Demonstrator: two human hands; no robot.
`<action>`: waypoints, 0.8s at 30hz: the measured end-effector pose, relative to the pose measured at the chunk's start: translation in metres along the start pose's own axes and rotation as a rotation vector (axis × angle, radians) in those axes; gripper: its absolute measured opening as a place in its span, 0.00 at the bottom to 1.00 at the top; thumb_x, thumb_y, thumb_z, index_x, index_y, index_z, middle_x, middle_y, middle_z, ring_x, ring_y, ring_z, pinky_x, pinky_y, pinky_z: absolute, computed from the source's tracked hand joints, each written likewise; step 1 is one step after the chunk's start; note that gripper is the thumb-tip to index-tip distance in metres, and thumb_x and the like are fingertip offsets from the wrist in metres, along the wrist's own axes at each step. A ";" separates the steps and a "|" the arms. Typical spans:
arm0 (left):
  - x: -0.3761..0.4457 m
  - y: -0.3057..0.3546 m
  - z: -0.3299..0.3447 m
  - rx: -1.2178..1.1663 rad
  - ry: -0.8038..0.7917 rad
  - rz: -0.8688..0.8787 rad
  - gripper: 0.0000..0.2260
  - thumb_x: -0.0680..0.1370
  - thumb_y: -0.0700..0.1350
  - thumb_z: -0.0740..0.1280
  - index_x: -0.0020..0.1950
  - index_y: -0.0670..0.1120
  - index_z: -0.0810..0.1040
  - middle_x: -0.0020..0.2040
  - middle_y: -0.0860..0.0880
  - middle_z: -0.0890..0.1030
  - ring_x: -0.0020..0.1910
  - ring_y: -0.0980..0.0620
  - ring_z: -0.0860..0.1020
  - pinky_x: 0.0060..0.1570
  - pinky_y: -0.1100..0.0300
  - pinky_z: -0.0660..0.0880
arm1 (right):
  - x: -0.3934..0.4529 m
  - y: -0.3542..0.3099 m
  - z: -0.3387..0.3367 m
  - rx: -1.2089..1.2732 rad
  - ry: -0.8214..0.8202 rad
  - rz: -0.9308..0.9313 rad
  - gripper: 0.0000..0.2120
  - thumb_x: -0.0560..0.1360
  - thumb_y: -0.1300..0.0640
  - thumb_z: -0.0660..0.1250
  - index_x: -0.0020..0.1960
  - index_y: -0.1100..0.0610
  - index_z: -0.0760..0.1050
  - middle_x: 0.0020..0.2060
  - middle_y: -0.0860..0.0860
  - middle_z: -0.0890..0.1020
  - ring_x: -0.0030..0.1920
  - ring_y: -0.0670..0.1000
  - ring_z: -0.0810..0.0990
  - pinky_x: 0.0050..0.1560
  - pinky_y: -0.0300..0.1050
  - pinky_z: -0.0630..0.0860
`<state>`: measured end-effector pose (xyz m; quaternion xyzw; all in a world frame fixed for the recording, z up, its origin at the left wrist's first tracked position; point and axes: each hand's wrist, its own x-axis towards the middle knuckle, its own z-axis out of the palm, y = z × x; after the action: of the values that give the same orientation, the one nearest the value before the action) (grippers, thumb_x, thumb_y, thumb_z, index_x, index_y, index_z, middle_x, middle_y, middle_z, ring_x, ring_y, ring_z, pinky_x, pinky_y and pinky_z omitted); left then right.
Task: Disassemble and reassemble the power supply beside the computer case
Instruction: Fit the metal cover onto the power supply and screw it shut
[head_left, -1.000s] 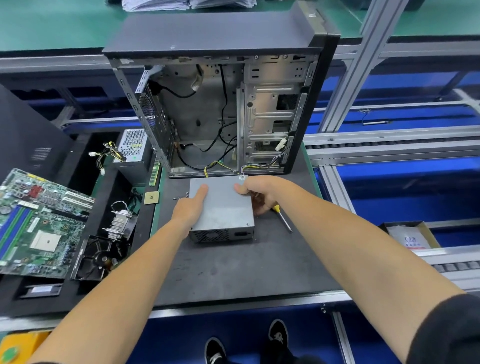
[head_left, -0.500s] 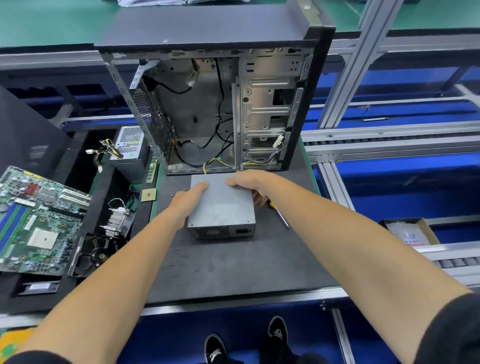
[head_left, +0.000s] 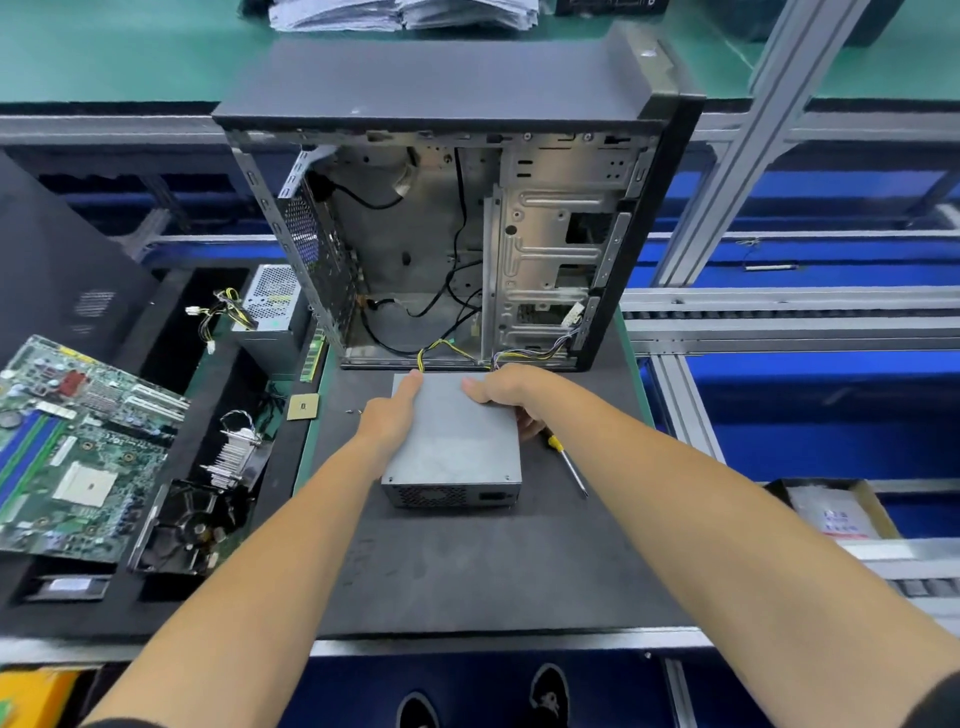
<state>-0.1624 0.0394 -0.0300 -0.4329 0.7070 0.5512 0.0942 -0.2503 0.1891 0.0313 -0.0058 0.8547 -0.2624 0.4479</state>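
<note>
Power supply (head_left: 457, 441): a plain grey metal box lying flat on the dark surface (head_left: 467, 571), just in front of the open computer case (head_left: 457, 234). Its near face shows a perforated vent grille and a socket; yellow and black wires leave its far end. The left hand (head_left: 389, 415) grips its left edge; the right hand (head_left: 511, 397) grasps its far right corner. A yellow-handled screwdriver (head_left: 569, 465) lies beside it.
</note>
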 end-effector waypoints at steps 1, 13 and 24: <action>0.000 0.000 0.000 0.002 -0.005 -0.004 0.41 0.72 0.71 0.57 0.70 0.39 0.66 0.62 0.42 0.76 0.56 0.41 0.77 0.59 0.48 0.74 | 0.000 0.001 0.000 0.009 0.005 -0.007 0.29 0.78 0.38 0.60 0.67 0.60 0.68 0.60 0.59 0.77 0.56 0.60 0.80 0.57 0.57 0.77; -0.014 -0.005 0.007 -0.057 0.034 0.039 0.40 0.73 0.70 0.57 0.71 0.39 0.65 0.64 0.43 0.74 0.55 0.43 0.77 0.58 0.48 0.75 | -0.009 0.013 0.008 -0.154 0.108 -0.163 0.31 0.80 0.37 0.53 0.69 0.62 0.66 0.72 0.60 0.64 0.66 0.62 0.71 0.63 0.53 0.72; -0.012 -0.006 0.008 0.114 0.123 0.078 0.43 0.72 0.73 0.52 0.70 0.38 0.66 0.68 0.41 0.71 0.62 0.42 0.72 0.62 0.47 0.70 | -0.006 0.032 -0.017 -0.716 0.579 -0.279 0.12 0.73 0.66 0.61 0.56 0.58 0.74 0.49 0.54 0.79 0.49 0.58 0.79 0.37 0.47 0.68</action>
<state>-0.1533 0.0525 -0.0294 -0.4319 0.7579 0.4859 0.0536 -0.2525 0.2254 0.0290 -0.2008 0.9720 0.0000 0.1218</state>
